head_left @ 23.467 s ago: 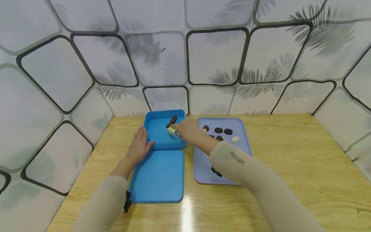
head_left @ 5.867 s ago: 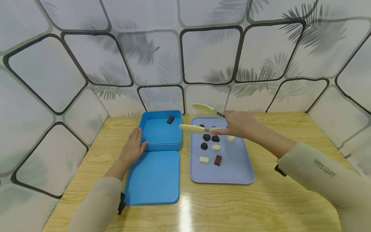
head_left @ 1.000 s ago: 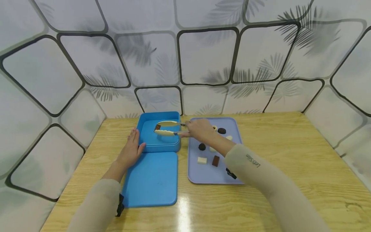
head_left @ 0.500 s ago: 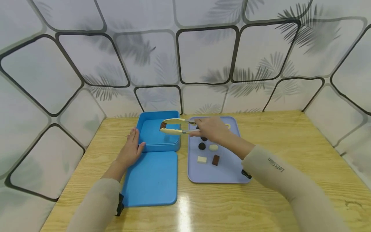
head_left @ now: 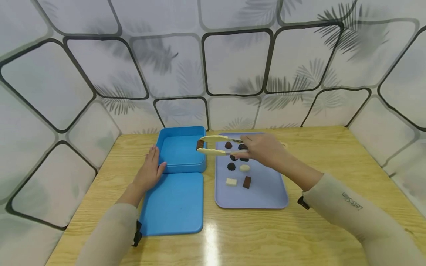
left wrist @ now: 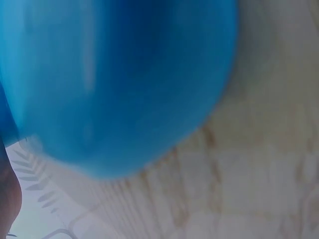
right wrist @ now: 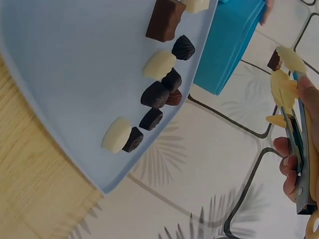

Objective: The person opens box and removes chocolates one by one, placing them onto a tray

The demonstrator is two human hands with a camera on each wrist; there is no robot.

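Observation:
My right hand (head_left: pixel 266 149) grips a pair of tongs (head_left: pixel 216 152) with pale yellow scalloped tips. Between the tips is a small brown chocolate (head_left: pixel 200 144), held over the right rim of the blue box (head_left: pixel 181 168); the right wrist view shows the same chocolate (right wrist: pixel 274 60) at the tong ends. My left hand (head_left: pixel 148 171) lies with straight fingers against the box's left side. Below the tongs, the lilac tray (head_left: pixel 266 192) bears a brown bar chocolate (head_left: pixel 247 182), a white rectangular one (head_left: pixel 231 182), a cream oval one (head_left: pixel 244 168) and several dark ones, partly hidden by hand and tongs.
A flat blue lid (head_left: pixel 174 205) lies on the wooden table (head_left: pixel 332 166) in front of the box. The tray stands right of box and lid, with a narrow gap between. A patterned fabric wall (head_left: pixel 236 62) rises behind the table.
The brown chocolate that lay in the box is now in the tongs. Over the last second, my right hand has drawn it rightward from above the box. My left hand stays put.

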